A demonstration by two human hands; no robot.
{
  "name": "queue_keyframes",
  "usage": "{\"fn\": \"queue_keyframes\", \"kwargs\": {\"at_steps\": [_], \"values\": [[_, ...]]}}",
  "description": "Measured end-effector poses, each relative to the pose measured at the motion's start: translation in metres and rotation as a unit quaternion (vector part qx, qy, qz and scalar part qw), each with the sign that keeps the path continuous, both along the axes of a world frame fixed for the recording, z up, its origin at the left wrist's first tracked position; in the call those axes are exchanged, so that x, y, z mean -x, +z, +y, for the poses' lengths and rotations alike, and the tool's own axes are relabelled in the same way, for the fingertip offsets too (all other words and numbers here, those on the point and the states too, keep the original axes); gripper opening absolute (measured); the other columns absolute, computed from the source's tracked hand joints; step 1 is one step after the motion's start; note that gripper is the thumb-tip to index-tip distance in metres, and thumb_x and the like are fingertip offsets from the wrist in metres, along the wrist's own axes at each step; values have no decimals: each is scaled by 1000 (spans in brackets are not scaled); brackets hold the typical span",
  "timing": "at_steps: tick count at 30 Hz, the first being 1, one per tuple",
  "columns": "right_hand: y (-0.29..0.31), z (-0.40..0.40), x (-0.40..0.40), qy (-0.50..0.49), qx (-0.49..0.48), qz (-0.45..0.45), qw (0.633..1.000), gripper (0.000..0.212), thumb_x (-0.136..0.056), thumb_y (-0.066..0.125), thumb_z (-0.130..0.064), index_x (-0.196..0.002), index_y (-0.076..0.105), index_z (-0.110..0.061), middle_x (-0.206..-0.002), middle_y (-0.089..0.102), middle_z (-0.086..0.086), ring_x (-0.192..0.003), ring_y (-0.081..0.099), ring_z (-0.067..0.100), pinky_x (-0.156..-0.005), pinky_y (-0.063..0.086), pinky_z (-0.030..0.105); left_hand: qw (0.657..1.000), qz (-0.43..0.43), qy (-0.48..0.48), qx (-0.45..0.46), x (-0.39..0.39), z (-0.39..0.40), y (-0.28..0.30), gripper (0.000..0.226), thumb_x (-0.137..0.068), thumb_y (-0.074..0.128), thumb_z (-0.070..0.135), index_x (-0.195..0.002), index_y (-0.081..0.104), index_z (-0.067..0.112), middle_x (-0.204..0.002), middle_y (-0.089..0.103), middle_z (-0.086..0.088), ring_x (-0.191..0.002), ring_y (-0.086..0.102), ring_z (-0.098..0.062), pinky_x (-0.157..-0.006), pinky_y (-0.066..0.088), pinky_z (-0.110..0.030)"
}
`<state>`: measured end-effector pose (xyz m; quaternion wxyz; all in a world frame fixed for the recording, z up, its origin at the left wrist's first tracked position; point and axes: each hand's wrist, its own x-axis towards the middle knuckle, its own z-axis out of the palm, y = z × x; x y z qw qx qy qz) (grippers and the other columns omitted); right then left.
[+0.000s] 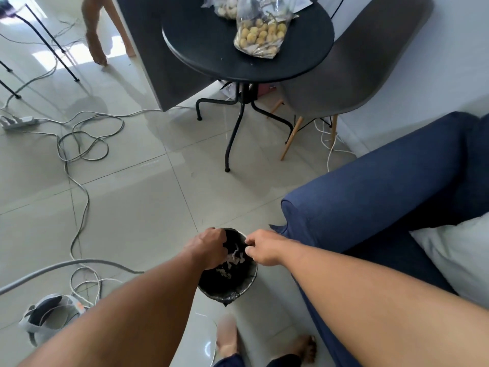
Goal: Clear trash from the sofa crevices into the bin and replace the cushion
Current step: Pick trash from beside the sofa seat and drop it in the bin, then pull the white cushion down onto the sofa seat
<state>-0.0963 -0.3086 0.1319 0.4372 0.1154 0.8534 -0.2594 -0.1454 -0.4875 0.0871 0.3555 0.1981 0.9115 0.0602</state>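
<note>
A small black bin (228, 294) lined with a black bag stands on the tiled floor against the front of the blue sofa (370, 197). Both my hands are over its mouth. My left hand (207, 247) is curled, with pale trash scraps (234, 258) hanging at its fingertips. A little to the right, my right hand (262, 247) has its fingers pinched together, and I see nothing in them. More pale scraps lie inside the bin. A white cushion (457, 255) rests on the sofa seat at the right.
A round black table (211, 46) with bags of food and a grey chair (370, 62) stand ahead. Cables (79, 144) and a power strip (18, 121) sprawl over the left floor. A grey device (50, 316) lies at lower left. Another person's legs (92, 30) are at upper left.
</note>
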Motion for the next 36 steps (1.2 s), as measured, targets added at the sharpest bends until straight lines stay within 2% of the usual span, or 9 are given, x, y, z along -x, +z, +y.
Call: {"fn": "queue_keyframes", "kwargs": {"at_steps": [4, 7, 10, 13, 17, 20, 26, 33, 36], "values": [[9, 28, -13, -46, -19, 14, 999, 35, -102, 51, -33, -130, 69, -23, -139, 61, 11, -129, 58, 36, -101, 49, 37, 999, 11, -34, 5, 0, 26, 7, 42, -88, 55, 36, -126, 57, 19, -123, 60, -8, -114, 60, -33, -91, 53, -40], [17, 52, -27, -81, -27, 27, 996, 35, -104, 50, -34, -132, 68, -22, -144, 58, 7, -129, 56, 35, -104, 49, 40, 997, 17, -69, 1, 0, 51, 13, 38, -88, 55, 35, -122, 58, 20, -120, 61, -7, -110, 61, -31, -90, 54, -42], [25, 77, -45, -105, -43, 43, 993, 29, -104, 51, -35, -125, 69, -26, -138, 61, 5, -121, 61, 34, -97, 52, 40, 995, 21, -102, -13, -2, 81, 24, 40, -89, 56, 37, -126, 58, 22, -124, 61, -6, -113, 61, -30, -92, 52, -39], [36, 103, -65, -137, -61, 54, 987, 19, -103, 51, -32, -106, 68, -24, -125, 64, 7, -111, 64, 34, -86, 54, 37, 991, 28, -129, -22, -7, 112, 32, 43, -88, 56, 39, -128, 56, 23, -125, 60, -4, -114, 60, -29, -92, 51, -37], [55, 141, -102, -197, -80, 62, 975, 28, -104, 53, -34, -126, 67, -25, -134, 63, 5, -114, 63, 33, -97, 56, 44, 980, 46, -192, -30, -21, 162, 45, 40, -89, 54, 35, -127, 56, 22, -125, 62, -2, -113, 60, -27, -93, 51, -39], [67, 167, -133, -235, -90, 63, 966, 31, -105, 52, -36, -133, 64, -30, -142, 58, 4, -121, 62, 32, -100, 53, 44, 971, 52, -229, -41, -36, 198, 56, 32, -91, 54, 29, -122, 58, 21, -125, 62, -2, -113, 61, -28, -89, 51, -37], [86, 216, -204, -295, -118, 55, 947, 32, -106, 49, -38, -134, 62, -31, -138, 60, 0, -115, 64, 30, -94, 56, 43, 949, 44, -308, -42, -74, 269, 75, 31, -88, 51, 36, -115, 61, 24, -117, 64, 0, -104, 62, -26, -87, 54, -41], [97, 272, -285, -367, -145, 37, 918, 33, -106, 47, -35, -135, 61, -29, -136, 60, 0, -116, 63, 31, -87, 53, 38, 921, 46, -383, -46, -122, 351, 89, 29, -90, 52, 41, -116, 57, 29, -122, 58, 3, -109, 58, -25, -88, 51, -42], [96, 295, -317, -401, -143, 33, 904, 36, -107, 48, -34, -141, 58, -28, -140, 58, 2, -119, 62, 31, -94, 54, 41, 909, 34, -414, -48, -146, 388, 93, 31, -93, 52, 40, -121, 55, 27, -122, 53, 3, -111, 55, -24, -92, 49, -41]]}}
